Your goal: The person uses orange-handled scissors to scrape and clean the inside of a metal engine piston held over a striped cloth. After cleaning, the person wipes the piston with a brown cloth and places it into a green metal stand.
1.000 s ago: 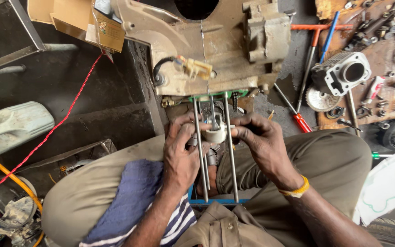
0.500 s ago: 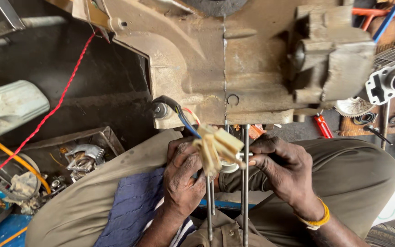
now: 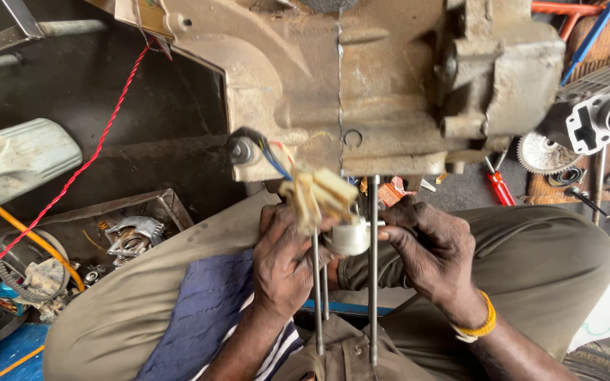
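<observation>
- Hands meet over the lap: the left hand wraps its fingers round one of the long steel studs, and the right hand pinches a small pale round part against the studs, fingertips closed on it.
- Slipping looks like the main risk to me: the round part is held only by fingertips that look dark with grime, and a loose pinch could let it drop into the lap or down between the legs.
- Snagging is another: a cream plastic plug on its wires hangs right over the left knuckles, touching or nearly touching them, and a tug could strain the wires where they enter the engine case.
- Tilting the part as it slides between the studs could jam it, I'd guess.
- Round part sits between the two hands, just below the engine case, which rests near the knees.
- Farther out, a red screwdriver lies on the floor to the right, near a finned cylinder; a tray of oily bits sits to the left.
</observation>
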`<act>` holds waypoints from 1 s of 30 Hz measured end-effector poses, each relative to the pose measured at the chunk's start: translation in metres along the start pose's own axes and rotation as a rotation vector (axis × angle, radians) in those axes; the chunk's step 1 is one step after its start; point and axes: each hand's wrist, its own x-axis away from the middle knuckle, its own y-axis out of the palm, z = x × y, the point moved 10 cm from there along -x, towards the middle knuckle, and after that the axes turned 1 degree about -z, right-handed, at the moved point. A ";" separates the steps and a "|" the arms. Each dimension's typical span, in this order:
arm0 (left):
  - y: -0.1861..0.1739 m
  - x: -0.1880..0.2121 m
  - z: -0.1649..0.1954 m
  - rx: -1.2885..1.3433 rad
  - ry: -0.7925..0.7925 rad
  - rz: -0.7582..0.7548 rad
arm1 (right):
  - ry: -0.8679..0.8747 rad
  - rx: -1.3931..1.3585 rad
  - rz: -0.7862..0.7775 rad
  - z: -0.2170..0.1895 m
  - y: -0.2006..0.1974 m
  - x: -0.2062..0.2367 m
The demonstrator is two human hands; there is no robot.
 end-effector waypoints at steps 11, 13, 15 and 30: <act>0.005 0.001 0.002 0.136 -0.053 0.003 | -0.083 0.026 -0.046 -0.005 0.000 0.000; 0.002 0.002 0.005 0.000 0.003 0.017 | -0.068 0.083 -0.025 -0.003 -0.002 0.001; 0.004 0.002 0.003 -0.036 0.024 0.023 | -0.090 0.059 -0.006 -0.002 -0.002 0.001; 0.009 -0.001 -0.015 0.360 0.024 0.075 | -0.157 -0.392 0.147 -0.005 0.004 0.013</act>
